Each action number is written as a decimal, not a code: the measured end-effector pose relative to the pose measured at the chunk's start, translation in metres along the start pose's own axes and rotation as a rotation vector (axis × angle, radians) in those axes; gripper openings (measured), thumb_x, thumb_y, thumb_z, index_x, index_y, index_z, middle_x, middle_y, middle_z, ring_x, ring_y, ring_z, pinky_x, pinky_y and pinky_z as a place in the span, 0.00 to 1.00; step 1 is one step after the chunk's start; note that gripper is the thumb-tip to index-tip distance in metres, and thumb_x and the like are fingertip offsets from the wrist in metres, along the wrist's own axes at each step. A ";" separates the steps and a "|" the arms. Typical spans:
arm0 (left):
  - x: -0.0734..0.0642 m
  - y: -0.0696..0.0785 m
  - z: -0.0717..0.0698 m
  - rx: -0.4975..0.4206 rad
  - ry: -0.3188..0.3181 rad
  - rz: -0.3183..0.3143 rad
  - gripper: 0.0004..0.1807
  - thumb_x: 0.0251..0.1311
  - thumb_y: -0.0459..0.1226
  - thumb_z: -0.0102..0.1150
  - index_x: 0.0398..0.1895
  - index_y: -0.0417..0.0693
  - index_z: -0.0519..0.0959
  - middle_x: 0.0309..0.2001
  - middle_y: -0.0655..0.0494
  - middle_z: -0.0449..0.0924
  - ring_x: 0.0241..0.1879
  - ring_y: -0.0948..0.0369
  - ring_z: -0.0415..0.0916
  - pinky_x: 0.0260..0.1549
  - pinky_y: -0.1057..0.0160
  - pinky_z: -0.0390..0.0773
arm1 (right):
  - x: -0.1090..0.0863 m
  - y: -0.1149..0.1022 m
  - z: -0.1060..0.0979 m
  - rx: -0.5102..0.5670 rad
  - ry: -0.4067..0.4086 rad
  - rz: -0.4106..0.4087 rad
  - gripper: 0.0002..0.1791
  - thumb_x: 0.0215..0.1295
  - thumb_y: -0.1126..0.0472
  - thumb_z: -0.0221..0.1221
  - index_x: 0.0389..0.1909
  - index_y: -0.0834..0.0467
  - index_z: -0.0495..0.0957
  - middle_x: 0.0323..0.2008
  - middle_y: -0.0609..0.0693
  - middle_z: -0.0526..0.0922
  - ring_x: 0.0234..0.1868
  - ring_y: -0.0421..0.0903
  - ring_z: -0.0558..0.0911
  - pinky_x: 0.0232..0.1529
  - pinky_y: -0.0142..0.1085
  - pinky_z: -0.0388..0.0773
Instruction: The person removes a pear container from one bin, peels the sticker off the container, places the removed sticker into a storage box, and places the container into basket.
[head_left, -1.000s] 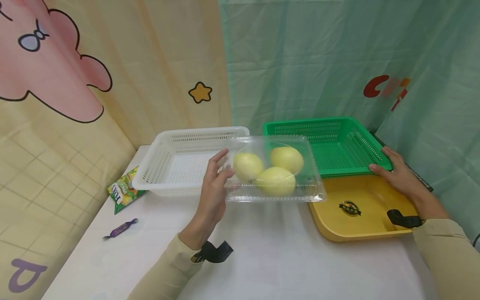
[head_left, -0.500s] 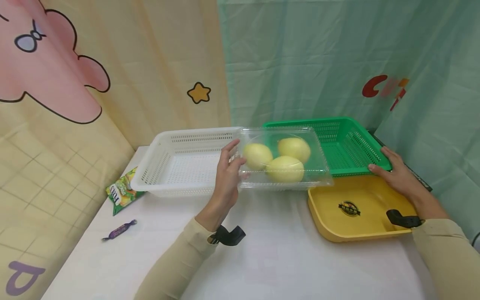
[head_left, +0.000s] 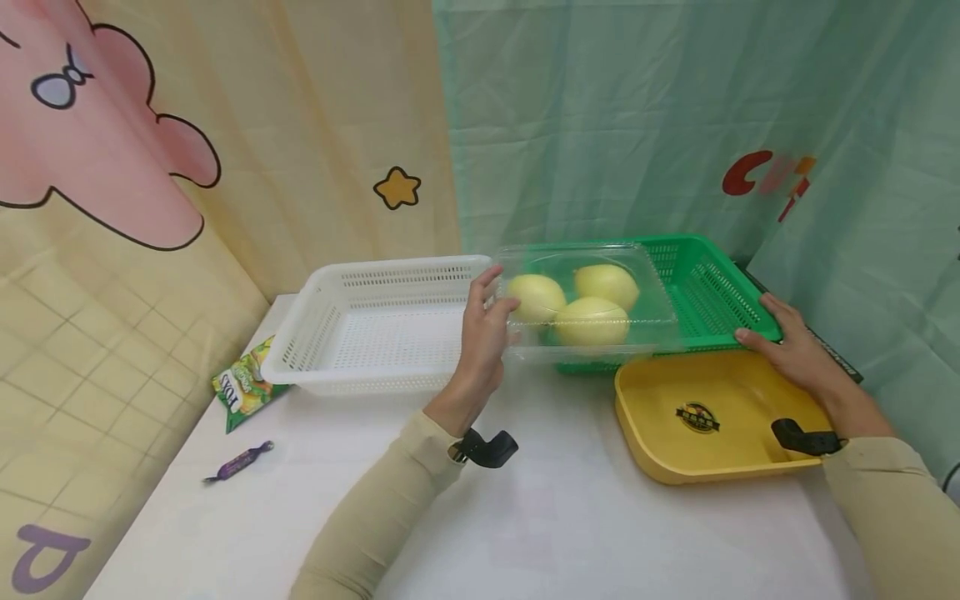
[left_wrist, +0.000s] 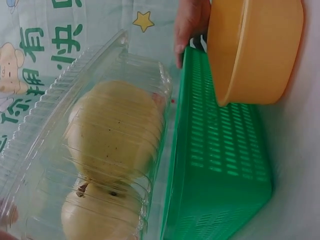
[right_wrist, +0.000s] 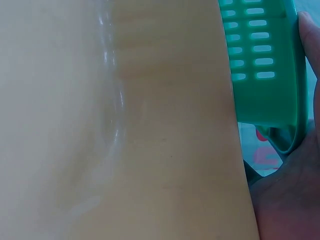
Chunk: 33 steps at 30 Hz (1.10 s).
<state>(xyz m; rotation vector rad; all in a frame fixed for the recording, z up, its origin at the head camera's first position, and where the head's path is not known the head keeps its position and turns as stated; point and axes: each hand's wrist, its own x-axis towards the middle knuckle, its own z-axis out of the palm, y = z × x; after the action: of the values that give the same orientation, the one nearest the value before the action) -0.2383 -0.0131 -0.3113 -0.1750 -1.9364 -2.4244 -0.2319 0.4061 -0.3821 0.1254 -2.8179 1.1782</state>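
My left hand (head_left: 482,342) grips the left side of a clear plastic clamshell box (head_left: 654,327). Inside the box lie three round pale yellow pears (head_left: 592,321); the left wrist view shows a stem and small specks on the pears (left_wrist: 112,132). The box is held over the left part of a green slotted basket (head_left: 708,300), and in the left wrist view it appears apart from the basket rim (left_wrist: 176,160). At the basket's front right corner, my right hand (head_left: 798,346) holds the rim, thumb on the near side.
A white slotted basket (head_left: 307,333) stands left of the green one. In front of the green basket sits a yellow tray (head_left: 652,425) with a round black label. A green snack bag (head_left: 243,383) and a purple wrapped candy (head_left: 238,461) lie at the left on the white table (head_left: 525,517).
My left hand has carried the box of pears rightward and away from me, from between the two baskets to over the green one. The right hand has stayed on the green rim.
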 end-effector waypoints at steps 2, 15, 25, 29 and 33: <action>0.003 -0.001 0.005 -0.008 0.002 0.002 0.29 0.61 0.34 0.46 0.66 0.61 0.63 0.73 0.50 0.48 0.68 0.49 0.58 0.55 0.38 0.70 | 0.000 0.000 0.000 0.001 0.003 -0.006 0.44 0.70 0.47 0.46 0.74 0.60 0.30 0.73 0.64 0.25 0.71 0.72 0.33 0.62 0.72 0.36; 0.021 -0.008 0.037 0.002 0.047 0.020 0.29 0.59 0.34 0.50 0.65 0.63 0.65 0.71 0.48 0.53 0.28 0.65 0.64 0.23 0.68 0.66 | -0.001 -0.001 0.000 0.005 0.000 -0.002 0.44 0.71 0.47 0.45 0.74 0.59 0.29 0.73 0.64 0.24 0.71 0.73 0.33 0.62 0.72 0.36; 0.039 -0.021 0.060 0.074 0.125 0.094 0.29 0.56 0.32 0.51 0.64 0.55 0.67 0.71 0.52 0.55 0.65 0.59 0.56 0.58 0.58 0.65 | -0.002 -0.002 0.001 0.021 -0.004 0.005 0.45 0.70 0.46 0.46 0.74 0.59 0.29 0.73 0.64 0.23 0.71 0.72 0.32 0.62 0.72 0.36; 0.046 -0.025 0.068 0.126 0.140 0.110 0.29 0.56 0.32 0.50 0.64 0.56 0.67 0.71 0.53 0.57 0.60 0.57 0.60 0.56 0.57 0.66 | -0.001 -0.001 0.001 0.022 0.000 0.002 0.45 0.71 0.46 0.46 0.74 0.59 0.29 0.73 0.64 0.24 0.71 0.72 0.32 0.62 0.72 0.35; 0.051 -0.028 0.075 0.166 0.140 0.107 0.30 0.56 0.33 0.50 0.65 0.57 0.66 0.70 0.53 0.56 0.55 0.56 0.60 0.47 0.60 0.67 | 0.000 0.000 0.000 0.021 0.004 -0.001 0.45 0.70 0.47 0.46 0.74 0.59 0.29 0.73 0.64 0.24 0.71 0.72 0.32 0.63 0.71 0.35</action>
<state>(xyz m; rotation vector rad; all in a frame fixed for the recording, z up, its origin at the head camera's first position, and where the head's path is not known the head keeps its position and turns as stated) -0.2870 0.0688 -0.3166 -0.0971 -1.9986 -2.1377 -0.2315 0.4060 -0.3825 0.1261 -2.8026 1.2063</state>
